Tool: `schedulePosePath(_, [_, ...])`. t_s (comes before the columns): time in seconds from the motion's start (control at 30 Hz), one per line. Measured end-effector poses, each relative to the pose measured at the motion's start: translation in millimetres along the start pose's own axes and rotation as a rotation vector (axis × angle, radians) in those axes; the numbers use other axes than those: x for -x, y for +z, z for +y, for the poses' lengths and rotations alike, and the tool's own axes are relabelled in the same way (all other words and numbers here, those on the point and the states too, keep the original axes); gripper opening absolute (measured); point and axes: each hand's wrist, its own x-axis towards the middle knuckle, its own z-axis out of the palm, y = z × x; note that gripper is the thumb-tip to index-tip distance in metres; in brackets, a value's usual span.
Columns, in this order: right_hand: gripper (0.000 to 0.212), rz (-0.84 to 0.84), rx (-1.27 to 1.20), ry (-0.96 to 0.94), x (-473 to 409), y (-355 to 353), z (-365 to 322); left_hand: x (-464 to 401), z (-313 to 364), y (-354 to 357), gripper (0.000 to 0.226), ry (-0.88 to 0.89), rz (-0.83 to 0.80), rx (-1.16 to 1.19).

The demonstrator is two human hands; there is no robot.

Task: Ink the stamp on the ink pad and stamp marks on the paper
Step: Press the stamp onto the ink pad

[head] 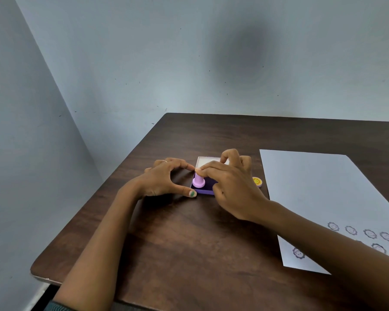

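The stamp (198,182), a pink peg with a flared base, stands upright in the ink pad (203,186), its long axis vertical, base down on the dark purple pad surface and its top pointing up. The right hand (230,184) pinches the stamp's top between thumb and forefinger, the other fingers curled above. The pad is a shallow purple tray with its lid (206,162) hinged open behind it, the lid's pale inside facing up; the stamp sits in the tray's near-left part. The left hand (166,177) is open, spread in an arc with forefinger tip at the tray's far-left corner and thumb tip touching the near-left corner, bracing it on the desk (189,239). A small round yellow cap (257,181) lies on the desk just right of the right hand, between pad and paper (319,194). The paper lies flat to the right, its long axis running away from the person, with rows of round stamped marks (368,234) near its close end, partly hidden by the right forearm
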Motion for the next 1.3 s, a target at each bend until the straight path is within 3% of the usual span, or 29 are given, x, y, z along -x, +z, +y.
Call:
schedulePosePath(0.4, [0.052, -0.006, -0.108, 0.011, 1, 2, -1, 0, 0, 0, 0.053, -0.008, 0.000, 0.001])
schedulePosePath(0.6, [0.022, 0.003, -0.116, -0.005, -7, -1, 1, 1, 2, -1, 0.052, -0.013, -0.005, -0.005])
schedulePosePath(0.8, [0.014, -0.029, -0.150, -0.024, -21, -4, 1, 1, 3, -1, 0.050, -0.015, -0.015, -0.010])
schedulePosePath(1.3, [0.013, -0.098, -0.379, 0.135, -23, -3, 2, 0, -1, 0, 0.051, -0.002, 0.003, 0.001])
